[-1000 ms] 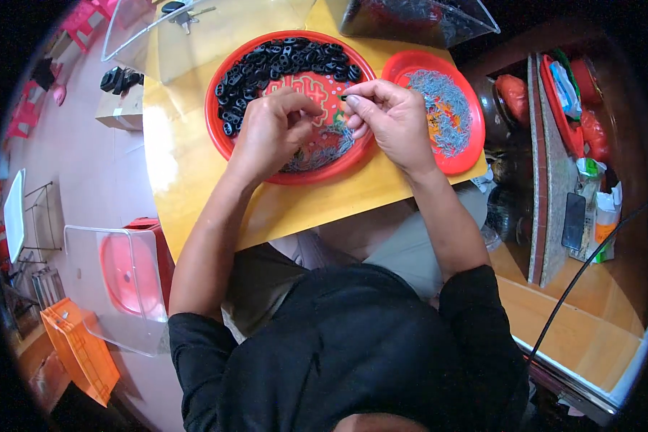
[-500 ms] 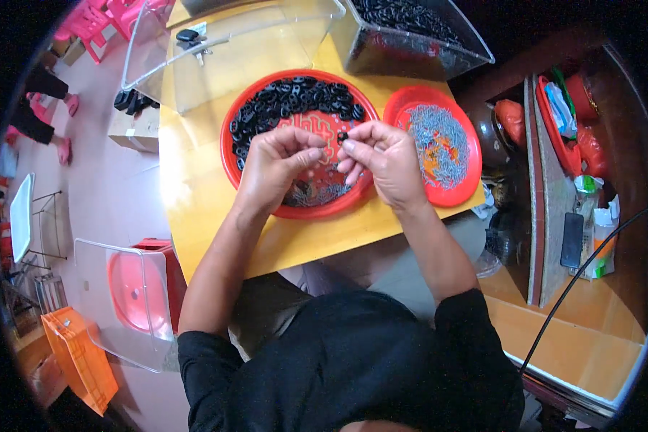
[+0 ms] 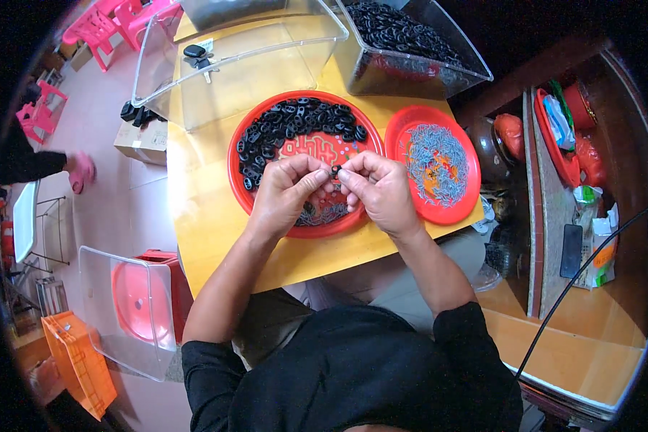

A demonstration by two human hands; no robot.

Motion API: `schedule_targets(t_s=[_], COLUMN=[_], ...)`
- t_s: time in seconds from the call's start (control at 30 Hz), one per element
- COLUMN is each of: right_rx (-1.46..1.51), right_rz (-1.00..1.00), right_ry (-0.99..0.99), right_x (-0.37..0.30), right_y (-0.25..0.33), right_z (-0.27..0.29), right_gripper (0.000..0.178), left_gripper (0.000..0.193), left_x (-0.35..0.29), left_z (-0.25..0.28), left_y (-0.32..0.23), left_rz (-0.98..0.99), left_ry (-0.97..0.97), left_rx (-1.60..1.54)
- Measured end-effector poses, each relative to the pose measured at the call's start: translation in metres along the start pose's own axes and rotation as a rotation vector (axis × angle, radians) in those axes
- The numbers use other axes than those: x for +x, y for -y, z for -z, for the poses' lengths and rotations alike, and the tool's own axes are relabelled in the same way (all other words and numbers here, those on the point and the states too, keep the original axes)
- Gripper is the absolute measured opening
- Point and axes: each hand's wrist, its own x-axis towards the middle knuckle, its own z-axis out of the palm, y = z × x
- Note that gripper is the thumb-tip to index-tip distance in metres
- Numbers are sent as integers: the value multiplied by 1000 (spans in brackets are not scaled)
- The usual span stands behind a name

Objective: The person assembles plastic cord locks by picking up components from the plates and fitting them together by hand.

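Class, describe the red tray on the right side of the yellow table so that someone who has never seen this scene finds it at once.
Start at the yellow table and find the big round red tray under the hands. Just to its right lies the smaller red tray. Unlike its neighbour, it shows only thin grey pieces, with no black pieces among them.
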Motion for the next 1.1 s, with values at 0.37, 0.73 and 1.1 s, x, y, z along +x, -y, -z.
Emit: schedule_targets(t_s=[0.37,0.73,1.1], right_rx=[-311,-92,-38], right_rz=[195,-5,-1], right_ry=[-22,20,-21], right_x=[-2,3,0], right_y=[-5,2,0], right_z=[-3,-3,4], right_gripper=[5,9,9], left_gripper=[8,15,18], left_x=[-5,1,0], left_z=[-8,1,3], left_y=[4,-2,-9], left_rz=[-218,-31,-43], left_ry=[-152,-1,49], left_rx=[338,129,173])
